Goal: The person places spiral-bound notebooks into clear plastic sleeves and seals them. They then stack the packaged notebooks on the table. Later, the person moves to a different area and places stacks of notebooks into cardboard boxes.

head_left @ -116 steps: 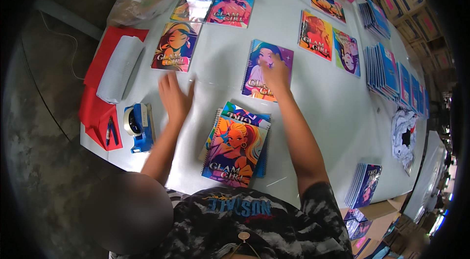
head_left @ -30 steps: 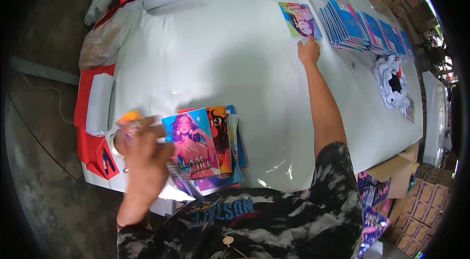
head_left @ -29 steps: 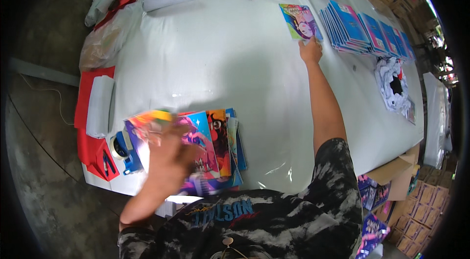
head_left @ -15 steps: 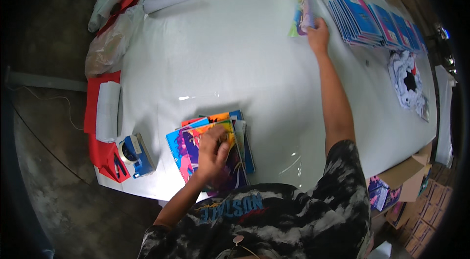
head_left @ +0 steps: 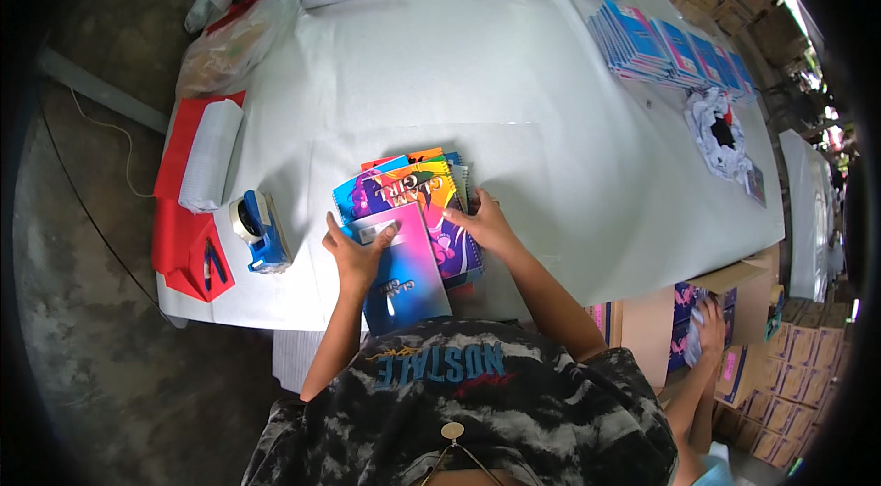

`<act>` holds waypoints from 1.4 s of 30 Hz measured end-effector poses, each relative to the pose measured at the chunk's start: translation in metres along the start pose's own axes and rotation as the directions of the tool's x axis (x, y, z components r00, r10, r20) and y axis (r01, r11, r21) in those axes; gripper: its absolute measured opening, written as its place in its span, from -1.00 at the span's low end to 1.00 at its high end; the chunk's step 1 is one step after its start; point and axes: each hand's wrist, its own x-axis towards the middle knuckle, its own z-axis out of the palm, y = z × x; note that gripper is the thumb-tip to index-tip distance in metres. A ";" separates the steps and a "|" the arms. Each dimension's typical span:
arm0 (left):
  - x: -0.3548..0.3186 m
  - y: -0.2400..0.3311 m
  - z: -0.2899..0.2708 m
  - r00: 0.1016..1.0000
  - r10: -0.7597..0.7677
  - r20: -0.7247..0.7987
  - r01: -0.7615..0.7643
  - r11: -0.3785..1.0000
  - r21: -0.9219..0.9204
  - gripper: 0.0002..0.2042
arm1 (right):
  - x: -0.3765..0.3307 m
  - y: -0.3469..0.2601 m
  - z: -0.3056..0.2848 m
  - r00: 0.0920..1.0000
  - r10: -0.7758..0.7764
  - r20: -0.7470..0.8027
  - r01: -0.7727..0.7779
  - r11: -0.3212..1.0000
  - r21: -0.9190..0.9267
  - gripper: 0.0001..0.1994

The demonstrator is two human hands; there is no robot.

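Two hands frame the job: your left hand lies flat, fingers spread, on the blue-to-pink notebook topping the stack of spiral notebooks, gripping nothing, while your right hand presses open against the stack's edge at three o'clock. That stack sits at the near edge of the white table, with the blue tape dispenser well apart at nine o'clock. The top book hangs askew toward six o'clock, past the covers beneath. To square it well, I'd judge you should keep the right palm as a fence, slide the top cover toward twelve o'clock with light, even pressure, and line the spirals up. Pushing hard could fan out the lower books.
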 end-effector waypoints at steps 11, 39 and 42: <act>-0.009 -0.004 -0.008 0.936 0.216 0.279 -0.017 0.817 -0.577 -0.07 | -0.058 -0.053 0.006 0.996 -0.080 0.041 0.045 0.839 0.542 -0.22; -0.036 -0.011 -0.018 0.713 0.701 -0.014 -0.400 0.391 -0.829 0.16 | -0.099 -0.038 -0.009 0.790 -0.570 -0.226 0.606 0.666 0.436 0.22; -0.044 -0.005 -0.019 0.732 0.680 0.041 -0.385 0.461 -0.800 0.15 | -0.093 -0.045 -0.007 0.763 -0.611 -0.212 0.631 0.632 0.450 0.20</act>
